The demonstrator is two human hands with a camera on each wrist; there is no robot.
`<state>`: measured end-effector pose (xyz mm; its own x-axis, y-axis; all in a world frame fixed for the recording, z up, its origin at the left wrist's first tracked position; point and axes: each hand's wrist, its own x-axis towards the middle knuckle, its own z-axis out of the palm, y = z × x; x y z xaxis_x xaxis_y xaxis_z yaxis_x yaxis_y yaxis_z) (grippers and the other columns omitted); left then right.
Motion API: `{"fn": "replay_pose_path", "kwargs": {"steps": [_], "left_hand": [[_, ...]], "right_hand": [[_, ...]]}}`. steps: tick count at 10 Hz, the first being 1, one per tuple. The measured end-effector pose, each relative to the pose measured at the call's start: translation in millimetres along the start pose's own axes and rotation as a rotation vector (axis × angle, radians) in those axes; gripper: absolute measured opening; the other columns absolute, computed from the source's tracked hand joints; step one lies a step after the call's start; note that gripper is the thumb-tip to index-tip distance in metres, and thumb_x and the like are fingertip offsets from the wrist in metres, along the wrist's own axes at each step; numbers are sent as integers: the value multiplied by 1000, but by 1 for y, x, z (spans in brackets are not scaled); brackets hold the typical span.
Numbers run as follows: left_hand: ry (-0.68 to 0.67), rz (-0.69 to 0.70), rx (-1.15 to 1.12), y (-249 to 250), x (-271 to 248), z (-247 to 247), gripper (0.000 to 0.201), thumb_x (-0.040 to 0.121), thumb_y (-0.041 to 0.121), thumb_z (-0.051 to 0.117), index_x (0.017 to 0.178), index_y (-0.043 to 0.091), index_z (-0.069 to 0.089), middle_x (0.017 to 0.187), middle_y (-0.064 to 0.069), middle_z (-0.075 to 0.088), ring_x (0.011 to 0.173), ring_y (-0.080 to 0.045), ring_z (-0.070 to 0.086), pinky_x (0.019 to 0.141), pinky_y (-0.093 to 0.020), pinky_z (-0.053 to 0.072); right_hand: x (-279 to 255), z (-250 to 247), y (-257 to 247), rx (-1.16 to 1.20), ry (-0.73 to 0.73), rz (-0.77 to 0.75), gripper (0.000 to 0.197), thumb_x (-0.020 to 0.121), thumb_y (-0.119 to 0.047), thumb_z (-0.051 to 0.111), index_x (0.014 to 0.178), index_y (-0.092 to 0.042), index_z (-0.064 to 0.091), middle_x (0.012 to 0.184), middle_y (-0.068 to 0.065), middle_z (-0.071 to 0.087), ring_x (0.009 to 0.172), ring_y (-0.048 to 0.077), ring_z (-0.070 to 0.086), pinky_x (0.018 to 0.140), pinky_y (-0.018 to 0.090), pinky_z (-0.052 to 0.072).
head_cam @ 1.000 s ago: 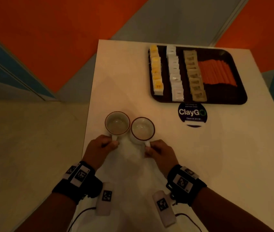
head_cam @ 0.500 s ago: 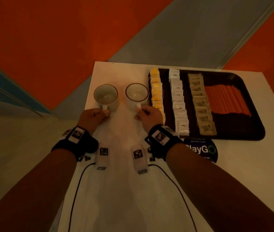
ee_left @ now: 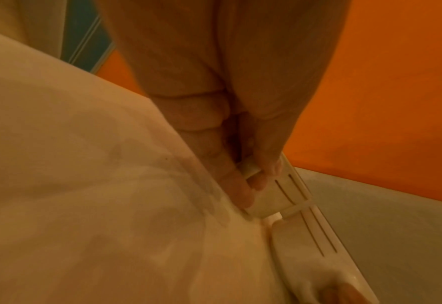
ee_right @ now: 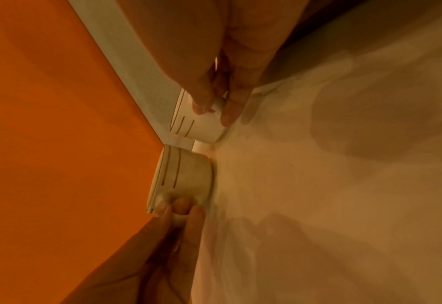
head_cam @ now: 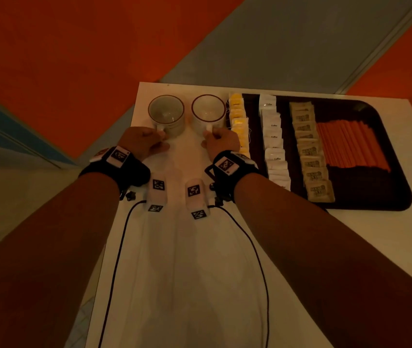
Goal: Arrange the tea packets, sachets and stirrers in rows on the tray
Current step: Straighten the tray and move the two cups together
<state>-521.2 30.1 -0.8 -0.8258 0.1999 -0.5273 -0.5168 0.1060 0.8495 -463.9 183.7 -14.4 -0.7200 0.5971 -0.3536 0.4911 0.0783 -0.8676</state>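
Note:
A dark tray (head_cam: 398, 197) at the table's far right holds rows: yellow tea packets (head_cam: 237, 119), white coffee sachets (head_cam: 274, 136), brown sachets (head_cam: 310, 151) and orange stirrers (head_cam: 348, 144). Two white cups with dark rims stand side by side left of the tray. My left hand (head_cam: 161, 135) pinches the handle of the left cup (head_cam: 166, 114). My right hand (head_cam: 211, 135) pinches the handle of the right cup (head_cam: 208, 113). The left wrist view shows my fingers (ee_left: 240, 185) curled round the handle. In the right wrist view my thumb and finger grip the right cup (ee_right: 201, 125), with the left cup (ee_right: 186, 174) beside it.
Both cups stand close to the white table's far edge (head_cam: 174, 84) and its left edge (head_cam: 134, 116). The right cup almost touches the tray's left rim. Two black cables (head_cam: 117, 259) trail from my wrists over the near tabletop. Orange and grey floor lies beyond.
Both hands have taken the cups from the table's near middle to its far left corner, beside the tray. My arms are now stretched out further.

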Motion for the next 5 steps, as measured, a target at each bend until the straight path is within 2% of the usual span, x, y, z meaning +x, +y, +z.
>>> {"fn": "replay_pose_path", "kwargs": {"steps": [1,2,3,4,5], "left_hand": [[5,-3,19,3,5,0,14,88,4,56,75,3,59,75,-9,64,48,-8,65,57,-20,58],[-13,-2,35,4,7,1,12,88,5,57,77,1,60,68,-8,67,48,-7,65,54,-19,57],[1,-3,90,6,7,0,10,84,7,63,75,3,61,52,0,67,57,-13,64,50,-18,55],[76,46,204,7,7,-1,12,81,16,69,73,9,63,69,-6,63,63,-14,59,49,-16,54],[168,139,242,0,-3,-10,17,82,22,68,91,7,66,77,-6,62,61,-14,56,44,-13,50]], "right_hand": [[5,-2,-4,6,-20,-1,27,91,-22,56,107,-3,64,99,16,69,84,22,65,84,37,54],[6,-2,-4,-46,-32,-28,27,91,-25,55,102,-4,66,97,15,70,88,27,67,86,41,54],[4,-3,-5,-41,-59,-4,26,88,-26,60,100,-4,67,93,14,70,89,28,67,87,43,53],[2,-8,-7,18,-83,26,37,83,-29,65,110,-3,63,83,6,66,81,23,68,85,38,55],[-11,-22,2,134,-167,135,35,81,-21,69,109,-2,57,79,2,60,73,21,64,78,33,56]]}}
